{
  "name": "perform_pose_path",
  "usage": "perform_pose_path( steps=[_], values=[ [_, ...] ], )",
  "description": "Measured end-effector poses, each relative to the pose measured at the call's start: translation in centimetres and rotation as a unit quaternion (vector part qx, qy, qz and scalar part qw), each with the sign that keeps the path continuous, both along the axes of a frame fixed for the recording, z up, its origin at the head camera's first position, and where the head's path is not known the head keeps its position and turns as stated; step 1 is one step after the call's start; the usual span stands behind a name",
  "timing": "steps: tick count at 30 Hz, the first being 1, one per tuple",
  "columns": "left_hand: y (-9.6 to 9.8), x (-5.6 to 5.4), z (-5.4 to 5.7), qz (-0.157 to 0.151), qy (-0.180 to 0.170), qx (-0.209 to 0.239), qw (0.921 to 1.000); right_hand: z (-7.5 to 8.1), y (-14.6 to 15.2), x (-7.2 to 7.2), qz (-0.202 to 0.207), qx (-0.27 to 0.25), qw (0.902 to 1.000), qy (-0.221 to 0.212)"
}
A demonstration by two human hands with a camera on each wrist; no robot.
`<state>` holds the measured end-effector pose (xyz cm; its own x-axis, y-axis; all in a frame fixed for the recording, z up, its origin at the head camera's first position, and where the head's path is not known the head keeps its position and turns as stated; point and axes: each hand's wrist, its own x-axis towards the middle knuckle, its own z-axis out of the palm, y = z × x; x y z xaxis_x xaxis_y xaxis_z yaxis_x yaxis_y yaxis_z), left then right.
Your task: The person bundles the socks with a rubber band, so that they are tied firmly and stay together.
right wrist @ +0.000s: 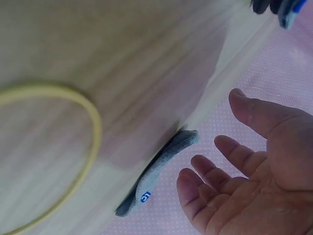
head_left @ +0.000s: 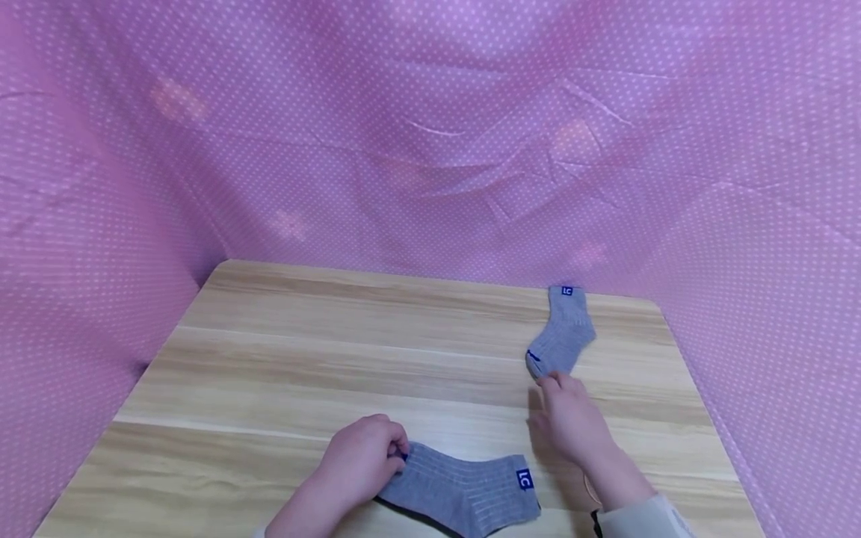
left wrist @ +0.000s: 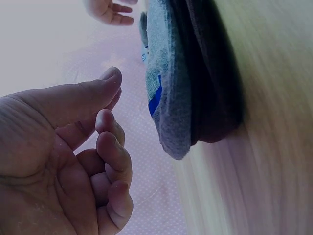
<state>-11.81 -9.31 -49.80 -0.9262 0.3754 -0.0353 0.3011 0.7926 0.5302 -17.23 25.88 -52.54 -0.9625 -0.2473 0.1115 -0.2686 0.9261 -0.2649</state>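
A grey ribbed sock with a blue LC label lies near the front of the table, its cuff toward the right. Dark fabric shows beneath it in the left wrist view. Beside its toe, my left hand has its fingers loosely bent and apart from the cloth, holding nothing. A second grey sock lies at the back right, cuff at the far edge. My right hand hovers by that sock's toe; the right wrist view shows its fingers relaxed, with a gap between them and the sock.
The wooden tabletop has pale grain and rounded back corners. Pink dotted cloth hangs behind it and at both sides. A thin yellow loop hangs close to the right wrist camera.
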Motion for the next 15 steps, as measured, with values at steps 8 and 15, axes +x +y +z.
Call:
perform_pose_path(
  steps=[8, 15],
  values=[
    [0.0, 0.1, -0.5, 0.006, -0.009, 0.004, 0.9999, 0.4, -0.4, -1.3, -0.015, 0.010, 0.9993, -0.032],
    [0.2, 0.4, -0.6, 0.019, -0.029, 0.004, 0.9994, -0.3, -0.1, -1.8, -0.018, 0.019, 0.9965, -0.079]
  ],
)
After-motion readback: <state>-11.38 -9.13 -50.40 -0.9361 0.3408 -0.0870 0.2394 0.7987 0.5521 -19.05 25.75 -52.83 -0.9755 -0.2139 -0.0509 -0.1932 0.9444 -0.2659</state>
